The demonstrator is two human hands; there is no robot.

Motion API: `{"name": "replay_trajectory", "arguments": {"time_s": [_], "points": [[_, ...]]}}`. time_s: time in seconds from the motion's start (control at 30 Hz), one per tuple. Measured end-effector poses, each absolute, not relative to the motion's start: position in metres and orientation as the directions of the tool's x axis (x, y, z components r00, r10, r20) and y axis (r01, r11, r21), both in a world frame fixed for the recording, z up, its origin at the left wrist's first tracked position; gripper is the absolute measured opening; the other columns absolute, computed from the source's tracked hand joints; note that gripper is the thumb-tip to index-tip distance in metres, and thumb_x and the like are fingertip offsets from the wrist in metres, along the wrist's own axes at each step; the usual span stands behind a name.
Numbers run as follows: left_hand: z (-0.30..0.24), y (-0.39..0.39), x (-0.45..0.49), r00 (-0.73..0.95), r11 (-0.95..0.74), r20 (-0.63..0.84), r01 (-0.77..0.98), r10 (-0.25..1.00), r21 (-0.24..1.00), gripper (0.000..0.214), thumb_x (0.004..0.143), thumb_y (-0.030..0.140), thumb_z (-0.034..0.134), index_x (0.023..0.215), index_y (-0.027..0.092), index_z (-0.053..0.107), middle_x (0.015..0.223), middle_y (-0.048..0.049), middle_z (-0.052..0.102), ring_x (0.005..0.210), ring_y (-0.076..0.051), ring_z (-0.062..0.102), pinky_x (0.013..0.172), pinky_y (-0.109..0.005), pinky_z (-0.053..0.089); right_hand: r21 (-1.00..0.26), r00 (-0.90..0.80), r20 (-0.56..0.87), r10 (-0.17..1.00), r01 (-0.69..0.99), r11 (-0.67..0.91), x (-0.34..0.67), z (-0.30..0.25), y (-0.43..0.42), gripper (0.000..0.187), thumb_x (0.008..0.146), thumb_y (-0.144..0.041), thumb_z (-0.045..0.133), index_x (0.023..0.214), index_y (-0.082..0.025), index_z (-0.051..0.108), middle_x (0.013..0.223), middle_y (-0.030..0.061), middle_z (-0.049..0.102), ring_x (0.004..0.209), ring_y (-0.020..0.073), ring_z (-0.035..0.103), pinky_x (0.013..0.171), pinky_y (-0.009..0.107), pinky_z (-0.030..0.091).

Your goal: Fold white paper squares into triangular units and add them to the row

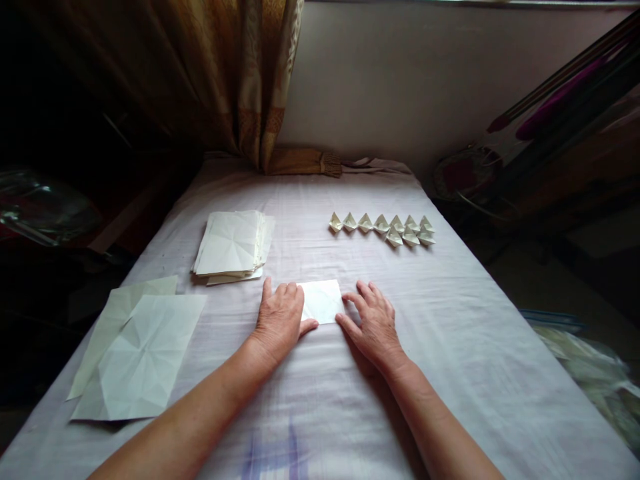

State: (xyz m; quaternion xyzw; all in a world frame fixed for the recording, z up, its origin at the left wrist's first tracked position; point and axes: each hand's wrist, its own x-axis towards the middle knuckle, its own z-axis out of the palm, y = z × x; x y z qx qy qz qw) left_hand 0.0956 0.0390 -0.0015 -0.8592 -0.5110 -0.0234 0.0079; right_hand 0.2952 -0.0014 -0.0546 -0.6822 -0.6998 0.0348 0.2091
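A small folded sheet of white paper [321,302] lies on the cloth in front of me. My left hand [281,313] rests over its left end, fingers bent together on it and the thumb stretched along the near edge; that end is hidden. At the right edge is my right hand [371,317], with fingers apart, the thumb by the near corner and the index fingertip by the side. To the left of my left hand sits a stack of creased square sheets [231,241]. Two larger creased sheets [145,353] overlap at the near left.
Small folded paper pieces [381,224] stand in two rows at the back right. A pale cloth [450,360] covers the surface. A gold curtain [260,87] hangs at the far edge before a wall. Plastic bags [585,360] lie beyond the right edge.
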Motion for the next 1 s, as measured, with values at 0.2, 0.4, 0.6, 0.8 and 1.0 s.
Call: {"name": "replay_trajectory", "arguments": {"time_s": [0.2,0.4,0.6,0.8,1.0], "points": [[-0.007,0.044,0.076,0.526,-0.529,0.057,0.843,0.848,0.091,0.054,0.079,0.044,0.072,0.126,0.022,0.057,0.127,-0.0120,0.062,0.118,-0.031,0.055,0.113,-0.058,0.021,-0.328,0.019,0.229,0.973,0.943,0.059,0.296,-0.055,-0.002,0.031,0.083,-0.037,0.064,0.112,-0.024,0.064,0.140,0.0139,0.050,0.135,0.0361,0.037,0.105,0.056,0.031],[-0.004,0.057,0.050,0.625,-0.608,-0.060,0.774,0.778,0.174,0.058,0.080,0.041,0.071,0.133,0.025,0.052,0.137,-0.0099,0.058,0.128,-0.027,0.050,0.116,-0.054,0.018,-0.326,0.019,0.239,0.971,0.943,0.061,0.296,-0.055,-0.001,0.030,0.083,-0.037,0.065,0.110,-0.024,0.065,0.140,0.0132,0.051,0.134,0.0357,0.038,0.104,0.055,0.032],[-0.007,0.068,0.031,0.679,-0.641,-0.140,0.729,0.720,0.240,0.062,0.084,0.043,0.066,0.141,0.031,0.044,0.145,-0.0083,0.051,0.136,-0.025,0.041,0.116,-0.053,0.014,-0.324,0.010,0.252,0.968,0.943,0.074,0.298,-0.060,0.000,0.031,0.083,-0.038,0.064,0.110,-0.024,0.066,0.139,0.0140,0.052,0.134,0.0363,0.039,0.103,0.056,0.034],[-0.003,0.070,0.033,0.673,-0.630,-0.171,0.736,0.719,0.248,0.062,0.082,0.044,0.068,0.139,0.031,0.045,0.145,-0.0080,0.050,0.138,-0.027,0.039,0.115,-0.053,0.013,-0.309,-0.036,0.356,0.934,0.938,0.154,0.292,-0.055,-0.005,0.040,0.089,-0.036,0.055,0.126,-0.020,0.058,0.144,0.0154,0.047,0.137,0.0328,0.035,0.107,0.053,0.031],[0.001,0.072,0.032,0.693,-0.651,-0.188,0.720,0.696,0.242,0.065,0.080,0.044,0.069,0.139,0.031,0.045,0.146,-0.0078,0.050,0.136,-0.027,0.041,0.115,-0.052,0.015,-0.275,-0.471,0.216,0.855,0.811,0.516,0.254,-0.035,-0.002,0.045,0.094,-0.039,0.051,0.137,-0.028,0.052,0.153,0.0095,0.038,0.143,0.0285,0.028,0.115,0.050,0.019]]}}
